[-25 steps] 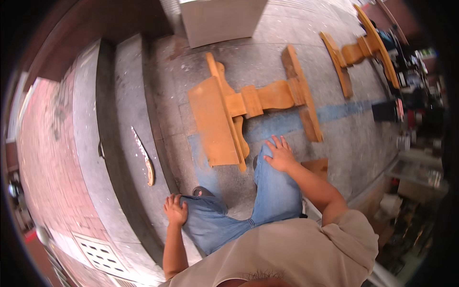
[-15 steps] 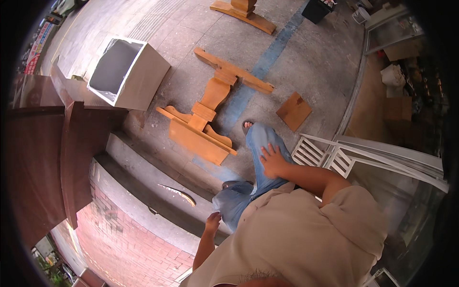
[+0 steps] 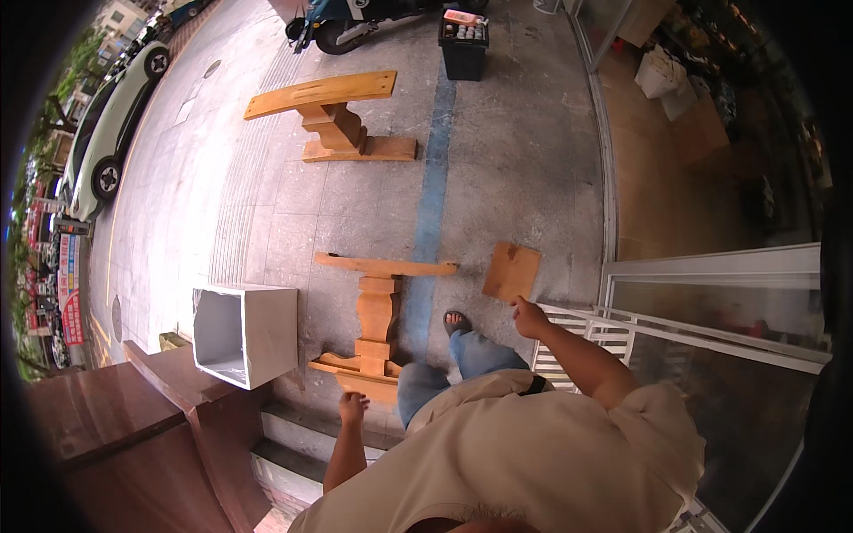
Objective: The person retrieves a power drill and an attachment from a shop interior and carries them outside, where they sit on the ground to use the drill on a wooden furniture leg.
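Note:
My right hand hangs in front of me, fingers loosely curled, with nothing seen in it. In the view it overlaps the lower edge of a square orange-brown wooden board that lies on the pavement; I see no grip on it. To the left, my left hand is bent and empty, its fingers partly apart. Just beyond it lies a wooden pedestal stand, with a curved middle post and a crosspiece at each end. A second wooden stand is farther off.
A white open-fronted box stands at left beside brown polished panels. Concrete steps descend near my left arm. White slatted railing borders my right. Farther away are a black crate of bottles, a scooter and a car.
My view has lifted and turned, so the far stand and car show more fully. My right hand has left my thigh, moving forward. My left hand has come forward from beside my leg.

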The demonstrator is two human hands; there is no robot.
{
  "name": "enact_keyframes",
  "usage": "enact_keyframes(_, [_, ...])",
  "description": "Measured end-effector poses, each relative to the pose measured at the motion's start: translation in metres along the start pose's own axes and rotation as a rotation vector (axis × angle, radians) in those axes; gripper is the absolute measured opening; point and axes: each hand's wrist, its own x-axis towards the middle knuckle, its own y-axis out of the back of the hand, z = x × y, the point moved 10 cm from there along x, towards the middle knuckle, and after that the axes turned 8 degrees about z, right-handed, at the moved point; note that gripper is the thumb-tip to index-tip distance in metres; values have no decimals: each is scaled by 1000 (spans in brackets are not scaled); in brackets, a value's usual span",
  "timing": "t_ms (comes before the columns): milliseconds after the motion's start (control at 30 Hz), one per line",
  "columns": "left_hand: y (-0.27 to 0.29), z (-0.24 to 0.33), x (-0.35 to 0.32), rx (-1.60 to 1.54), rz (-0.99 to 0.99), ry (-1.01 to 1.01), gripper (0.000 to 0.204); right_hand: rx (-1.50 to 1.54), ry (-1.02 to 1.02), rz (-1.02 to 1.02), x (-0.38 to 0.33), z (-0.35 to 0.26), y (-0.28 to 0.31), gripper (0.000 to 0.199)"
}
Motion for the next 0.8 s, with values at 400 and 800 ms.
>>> enact_keyframes(400, [-297,314,26,765,-426,-145,21,-636,128,-442,-58,179,-5,18])
enact_keyframes(800, [-952,680,-11,1020,-822,-697,19,922,-1186,367,-4,297,136,44])
